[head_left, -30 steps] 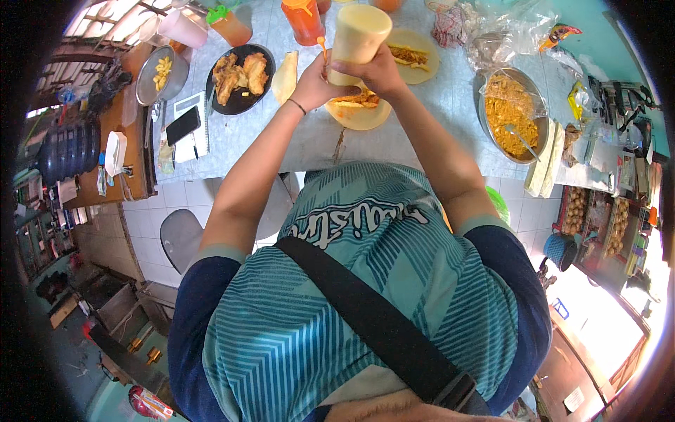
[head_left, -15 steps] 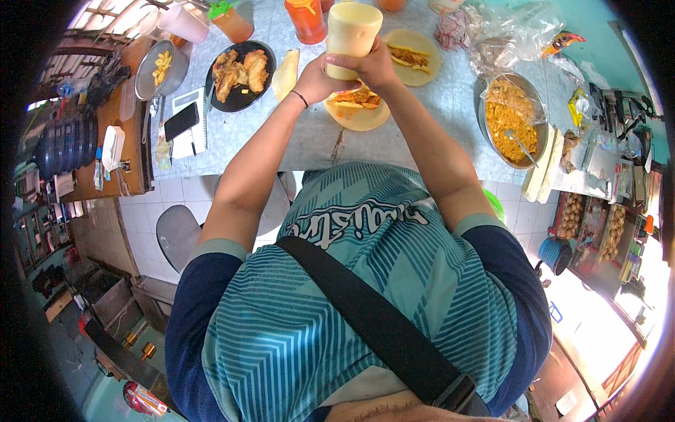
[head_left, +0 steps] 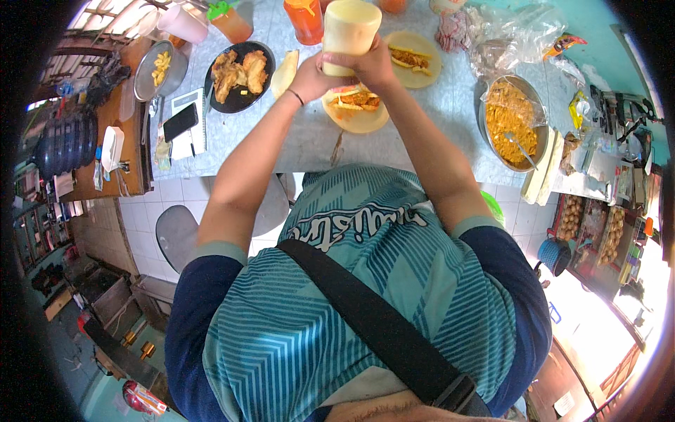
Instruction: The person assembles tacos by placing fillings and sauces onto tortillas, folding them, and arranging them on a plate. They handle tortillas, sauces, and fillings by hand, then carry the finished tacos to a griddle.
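Both my hands are wrapped round a pale yellow squeeze bottle [head_left: 351, 28], its base up toward me and its lower end hidden by my fingers. My left hand [head_left: 313, 79] grips its left side, and my right hand [head_left: 371, 65] its right. Just under the bottle lies a filled bun [head_left: 362, 100] on a round yellow plate [head_left: 355, 124], partly covered by my hands. Another filled bun [head_left: 411, 59] rests on a second yellow plate [head_left: 427, 79] behind it to the right. A piece of pale bread [head_left: 285, 73] lies left of my left hand.
Fried meat sits on a black plate [head_left: 232, 103]. A metal bowl [head_left: 144, 83] holds yellow pieces; at right, another metal bowl [head_left: 522, 163] holds orange-yellow filling and a spoon. A phone [head_left: 181, 122], sauce bottles [head_left: 304, 21] and plastic bags [head_left: 510, 35] are on the table too.
The bottle and both hands have shifted very slightly to the left, above the near bun. My grip looks the same, and the things on the table have stayed in place.
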The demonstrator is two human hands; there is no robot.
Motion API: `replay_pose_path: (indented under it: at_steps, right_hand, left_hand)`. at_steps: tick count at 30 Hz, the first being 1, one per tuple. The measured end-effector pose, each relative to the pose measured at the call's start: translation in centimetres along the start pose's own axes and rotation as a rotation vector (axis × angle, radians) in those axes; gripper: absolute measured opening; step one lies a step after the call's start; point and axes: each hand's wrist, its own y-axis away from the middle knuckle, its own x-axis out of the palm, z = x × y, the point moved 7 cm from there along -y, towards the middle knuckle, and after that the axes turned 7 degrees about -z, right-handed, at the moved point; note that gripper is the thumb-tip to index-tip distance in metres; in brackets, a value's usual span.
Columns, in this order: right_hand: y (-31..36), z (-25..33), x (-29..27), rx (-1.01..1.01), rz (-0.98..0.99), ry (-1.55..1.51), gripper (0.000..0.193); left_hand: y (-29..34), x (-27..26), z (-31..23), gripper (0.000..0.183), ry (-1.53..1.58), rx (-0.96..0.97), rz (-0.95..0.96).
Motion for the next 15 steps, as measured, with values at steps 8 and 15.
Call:
replay_pose_path:
  at_steps: [8,15]
  right_hand:
    - [-0.2,0.1,-0.3,0.037,-0.065,0.008,0.068]
    - [-0.1,0.8,-0.7,-0.014,-0.061,-0.029,0.07]
  left_hand:
    - [-0.3,-0.1,-1.4,0.047,0.004,0.079,-0.037]
    - [-0.3,0.8,-0.7,0.043,-0.002,-0.022,-0.005]
